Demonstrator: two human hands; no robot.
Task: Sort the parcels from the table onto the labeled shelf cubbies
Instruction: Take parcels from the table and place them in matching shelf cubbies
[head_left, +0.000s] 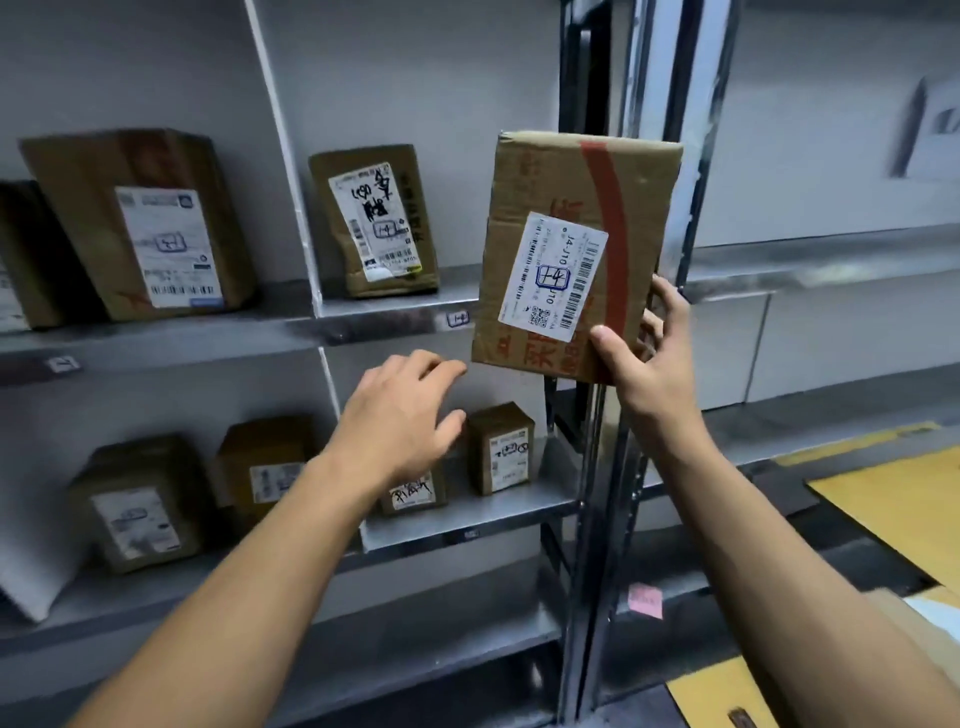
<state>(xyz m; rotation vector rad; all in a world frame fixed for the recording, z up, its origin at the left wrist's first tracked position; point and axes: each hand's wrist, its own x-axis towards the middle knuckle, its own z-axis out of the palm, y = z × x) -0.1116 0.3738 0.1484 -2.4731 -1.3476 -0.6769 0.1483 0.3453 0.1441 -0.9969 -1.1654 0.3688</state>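
Observation:
My right hand (647, 358) grips the lower right corner of a flat brown cardboard parcel (550, 208), thumb on its front and fingers behind. The parcel has a red tape stripe and a white label marked "1-4". It is held upright in front of the shelf's right post. My left hand (402, 415) hovers open, fingers spread, just left of and below the parcel, touching nothing. A small tag (457, 318) reading "1-4" sits on the shelf edge (363, 327) under the cubby left of the parcel, where a brown parcel (375, 221) with the same mark stands.
A large brown box (140, 223) stands in the cubby further left. The lower shelf (467, 525) holds several small brown boxes, one (501, 448) near my left hand. A metal post (592, 467) bounds the shelf on the right. Yellow-brown parcels (898, 504) lie at the lower right.

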